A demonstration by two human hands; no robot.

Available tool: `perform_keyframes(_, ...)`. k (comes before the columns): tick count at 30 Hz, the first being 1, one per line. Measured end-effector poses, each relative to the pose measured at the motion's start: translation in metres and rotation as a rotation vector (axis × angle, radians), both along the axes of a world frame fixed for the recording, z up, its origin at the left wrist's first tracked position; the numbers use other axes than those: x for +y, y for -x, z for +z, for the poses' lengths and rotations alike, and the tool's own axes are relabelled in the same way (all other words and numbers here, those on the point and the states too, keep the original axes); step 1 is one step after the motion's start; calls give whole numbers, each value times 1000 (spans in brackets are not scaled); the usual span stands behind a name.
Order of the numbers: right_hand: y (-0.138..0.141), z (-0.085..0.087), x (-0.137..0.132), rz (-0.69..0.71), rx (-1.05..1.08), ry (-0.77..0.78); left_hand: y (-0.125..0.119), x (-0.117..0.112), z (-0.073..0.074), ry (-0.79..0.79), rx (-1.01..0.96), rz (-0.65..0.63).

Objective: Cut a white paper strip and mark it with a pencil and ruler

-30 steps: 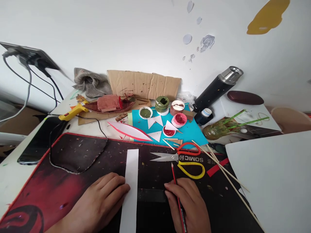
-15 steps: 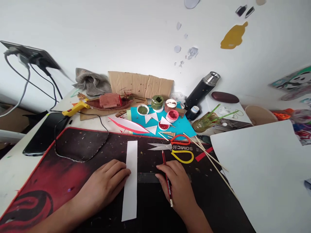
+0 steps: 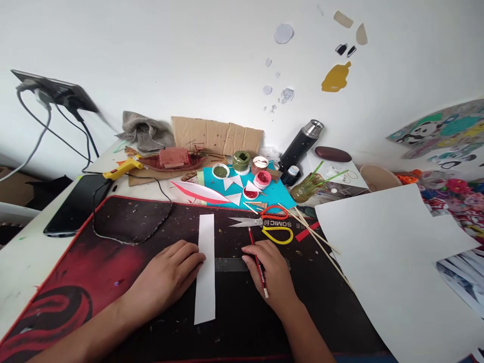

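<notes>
A long white paper strip (image 3: 206, 292) lies upright in my view on the dark mat. The fingers of my left hand (image 3: 170, 269), close together and bent, rest on its left edge; the thumb is mostly hidden. My right hand (image 3: 274, 269) is closed around a red and black pencil (image 3: 258, 262), its point facing away from me and its white end towards me. Between the hands runs a clear ruler (image 3: 230, 264), partly covered by my right hand. Scissors (image 3: 260, 222) with one red and one yellow handle lie open just beyond the pencil tip.
Paint pots (image 3: 241, 161) and paper cutouts sit on a blue sheet (image 3: 278, 194) behind the mat. Further left are a red model boat (image 3: 172, 159) and a yellow glue gun (image 3: 123, 167). Thin sticks (image 3: 321, 242) and a large white sheet (image 3: 370, 262) lie right; a black flask (image 3: 300, 146) leans behind.
The camera view has shifted, so the whole scene sits slightly differently. Both hands, the paper strip and the pencil keep about the same places relative to each other.
</notes>
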State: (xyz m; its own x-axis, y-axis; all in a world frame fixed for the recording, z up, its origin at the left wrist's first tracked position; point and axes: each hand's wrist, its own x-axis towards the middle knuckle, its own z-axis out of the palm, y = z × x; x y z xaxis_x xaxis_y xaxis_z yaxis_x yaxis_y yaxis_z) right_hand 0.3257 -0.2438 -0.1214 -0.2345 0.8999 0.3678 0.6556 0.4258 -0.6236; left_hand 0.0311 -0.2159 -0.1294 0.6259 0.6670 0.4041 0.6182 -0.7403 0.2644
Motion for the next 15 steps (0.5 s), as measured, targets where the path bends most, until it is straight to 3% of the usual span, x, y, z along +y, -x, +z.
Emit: perform_keyframes(15,-1,-1,0,-4,15,10,0,0,-2,16,-15,-20)
